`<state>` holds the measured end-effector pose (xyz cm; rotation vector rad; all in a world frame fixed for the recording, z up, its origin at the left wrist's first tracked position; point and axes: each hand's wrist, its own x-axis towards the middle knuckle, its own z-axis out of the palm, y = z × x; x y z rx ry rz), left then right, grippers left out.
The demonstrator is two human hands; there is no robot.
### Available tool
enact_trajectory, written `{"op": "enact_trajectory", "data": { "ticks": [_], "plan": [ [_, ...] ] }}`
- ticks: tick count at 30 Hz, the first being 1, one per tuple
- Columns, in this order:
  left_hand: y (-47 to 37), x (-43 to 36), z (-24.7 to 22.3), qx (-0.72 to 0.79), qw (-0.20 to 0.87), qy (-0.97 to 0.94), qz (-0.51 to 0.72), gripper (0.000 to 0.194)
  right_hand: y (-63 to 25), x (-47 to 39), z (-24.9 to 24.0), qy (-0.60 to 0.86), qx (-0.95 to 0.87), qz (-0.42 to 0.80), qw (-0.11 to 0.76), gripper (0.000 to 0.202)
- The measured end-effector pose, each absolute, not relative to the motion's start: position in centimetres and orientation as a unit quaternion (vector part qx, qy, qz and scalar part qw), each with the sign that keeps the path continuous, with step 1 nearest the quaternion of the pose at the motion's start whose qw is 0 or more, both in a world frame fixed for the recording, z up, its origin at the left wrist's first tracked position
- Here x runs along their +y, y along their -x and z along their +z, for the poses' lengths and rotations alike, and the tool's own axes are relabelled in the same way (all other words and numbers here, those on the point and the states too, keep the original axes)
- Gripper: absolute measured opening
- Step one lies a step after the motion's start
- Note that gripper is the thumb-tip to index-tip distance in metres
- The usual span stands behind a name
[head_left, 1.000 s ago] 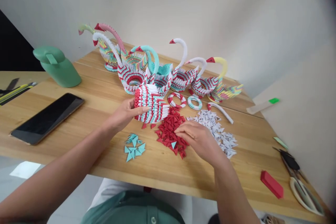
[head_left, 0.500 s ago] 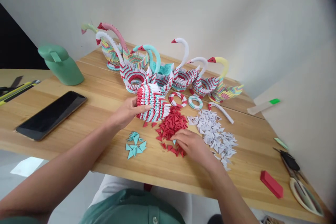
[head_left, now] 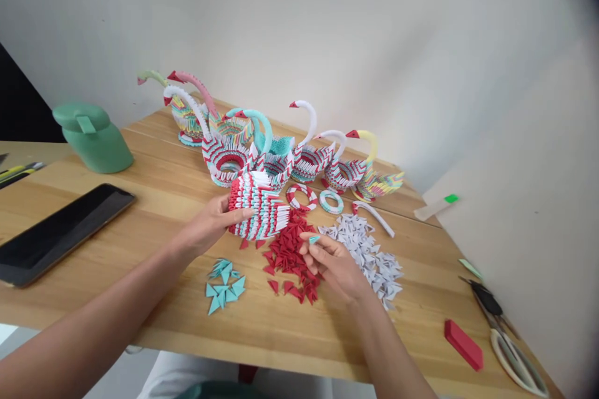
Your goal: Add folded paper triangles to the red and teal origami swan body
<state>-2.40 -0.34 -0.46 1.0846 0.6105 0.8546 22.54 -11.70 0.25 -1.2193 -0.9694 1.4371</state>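
Observation:
My left hand (head_left: 216,219) grips the left side of a folded-paper swan body (head_left: 260,207), striped red, white and teal and tilted on its side above the table. Between the thumb and fingers of my right hand (head_left: 333,260) is a small teal paper triangle (head_left: 314,239). That hand is over the right edge of a heap of red paper triangles (head_left: 289,249). A small group of teal triangles (head_left: 225,287) lies nearer to me on the left. White triangles (head_left: 369,255) spread out to the right of my right hand.
Several finished paper swans (head_left: 234,159) stand along the back. In front of them lie a red-and-white ring (head_left: 301,188), a teal-and-white ring (head_left: 324,202) and a white swan neck (head_left: 378,219). A green bottle (head_left: 96,140), phone (head_left: 60,230), red box (head_left: 463,344) and scissors (head_left: 512,355) lie toward the sides.
My right hand has risen from the red heap, turning so the teal triangle in its fingers shows. The left hand still holds the swan body. The whole view has shifted slightly.

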Motion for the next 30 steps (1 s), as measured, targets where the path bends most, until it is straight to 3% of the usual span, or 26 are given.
{"op": "enact_trajectory", "data": {
  "ticks": [21,30],
  "plan": [
    [2.0,-0.8,0.7,0.274,0.762,-0.448,0.379,0.044,-21.5,-7.0,1.4,0.438,-0.299,0.612,0.587,0.029],
    [2.1,-1.0,0.5,0.245,0.766,-0.47,0.364,0.038,-21.2,-7.1,-0.3,0.415,-0.308,0.603,0.608,0.027]
  ]
}}
